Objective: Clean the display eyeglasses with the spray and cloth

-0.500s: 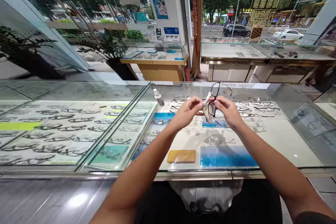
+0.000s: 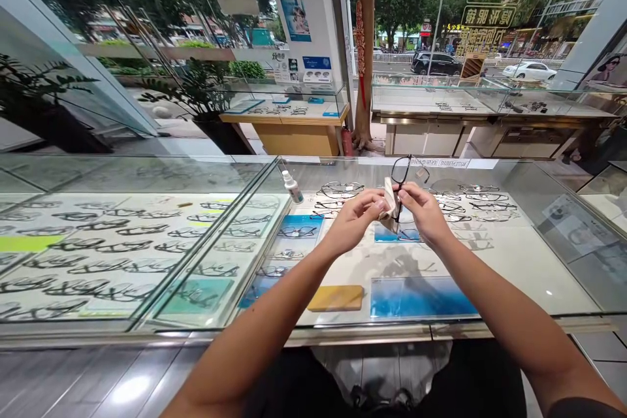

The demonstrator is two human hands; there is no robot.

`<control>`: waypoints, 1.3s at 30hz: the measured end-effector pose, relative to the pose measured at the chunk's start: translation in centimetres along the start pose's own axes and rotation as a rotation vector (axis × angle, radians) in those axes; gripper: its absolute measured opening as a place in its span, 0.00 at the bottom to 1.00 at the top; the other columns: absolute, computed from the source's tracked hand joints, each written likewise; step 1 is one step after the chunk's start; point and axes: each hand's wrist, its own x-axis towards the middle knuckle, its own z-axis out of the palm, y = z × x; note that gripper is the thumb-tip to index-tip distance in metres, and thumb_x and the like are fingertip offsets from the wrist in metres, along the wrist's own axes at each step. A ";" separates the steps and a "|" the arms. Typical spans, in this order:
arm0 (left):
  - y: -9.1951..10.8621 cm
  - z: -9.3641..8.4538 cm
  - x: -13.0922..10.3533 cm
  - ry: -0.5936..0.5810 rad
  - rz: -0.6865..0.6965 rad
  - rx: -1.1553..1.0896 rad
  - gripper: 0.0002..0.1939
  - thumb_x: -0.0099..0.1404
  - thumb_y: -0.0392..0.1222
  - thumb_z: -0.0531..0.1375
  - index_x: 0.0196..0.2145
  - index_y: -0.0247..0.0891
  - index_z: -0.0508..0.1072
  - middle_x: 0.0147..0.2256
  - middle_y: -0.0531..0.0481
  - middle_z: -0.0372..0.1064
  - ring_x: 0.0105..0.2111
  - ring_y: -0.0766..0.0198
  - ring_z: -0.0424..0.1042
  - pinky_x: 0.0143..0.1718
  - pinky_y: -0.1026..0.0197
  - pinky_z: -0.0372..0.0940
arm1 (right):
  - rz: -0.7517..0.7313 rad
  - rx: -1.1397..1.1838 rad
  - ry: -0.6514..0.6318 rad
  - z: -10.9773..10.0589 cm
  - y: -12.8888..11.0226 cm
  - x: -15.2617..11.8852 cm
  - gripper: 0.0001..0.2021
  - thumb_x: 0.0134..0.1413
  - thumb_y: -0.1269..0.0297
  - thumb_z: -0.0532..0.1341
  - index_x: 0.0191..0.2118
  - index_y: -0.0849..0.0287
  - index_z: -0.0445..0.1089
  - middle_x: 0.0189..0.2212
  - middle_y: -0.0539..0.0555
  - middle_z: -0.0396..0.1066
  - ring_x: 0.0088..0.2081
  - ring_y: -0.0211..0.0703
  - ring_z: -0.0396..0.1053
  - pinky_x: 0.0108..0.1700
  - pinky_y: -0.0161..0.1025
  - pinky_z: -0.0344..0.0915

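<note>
Above the glass counter, a pair of black-framed eyeglasses (image 2: 401, 170) is held upright, one lens above the other. My right hand (image 2: 422, 209) pinches the frame near its middle. A pale cleaning cloth (image 2: 388, 199) is closed in the fingers of my left hand (image 2: 356, 217) and lies around the lower lens, which it mostly hides. Both hands are close together, with the cloth between them. On the counter to the left of my hands stands a white spray bottle (image 2: 292, 188). Nearer to me lies a yellow-brown glasses case (image 2: 336, 298).
Rows of spectacles (image 2: 112, 246) fill the display case on the left. More frames (image 2: 484, 199) lie under the glass at the right. A blue mat (image 2: 421, 297) is beside the glasses case. Beyond the counter stand a potted plant (image 2: 196, 98) and further showcases (image 2: 435, 108).
The cloth has shifted and folded over the lower lens, with my left fingers closer to the eyeglasses. My right hand keeps its hold. The whole view has shifted slightly.
</note>
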 end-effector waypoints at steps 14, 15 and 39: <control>-0.4 1.0 -0.3 -0.093 -0.295 -0.242 0.30 0.57 0.68 0.71 0.36 0.34 0.76 0.31 0.50 0.73 0.32 0.64 0.70 0.39 0.60 0.66 | 0.137 0.141 -0.029 0.8 -1.2 -1.1 0.20 0.47 0.43 0.75 0.38 0.52 0.82 0.43 0.53 0.75 0.45 0.45 0.70 0.47 0.40 0.68; -0.5 1.1 -0.3 -0.095 -0.310 -0.261 0.31 0.57 0.69 0.70 0.34 0.34 0.76 0.29 0.51 0.72 0.31 0.65 0.70 0.38 0.61 0.65 | 0.135 0.132 -0.036 0.8 -1.1 -1.1 0.20 0.47 0.43 0.75 0.38 0.53 0.82 0.44 0.53 0.75 0.45 0.45 0.70 0.47 0.41 0.68; -1.7 1.0 -0.2 -0.182 -0.261 -0.429 0.33 0.58 0.55 0.75 0.56 0.37 0.75 0.39 0.46 0.78 0.36 0.63 0.74 0.42 0.60 0.67 | 0.231 0.256 0.087 1.6 -0.7 -1.0 0.22 0.37 0.42 0.78 0.30 0.56 0.83 0.37 0.52 0.77 0.41 0.45 0.71 0.44 0.41 0.68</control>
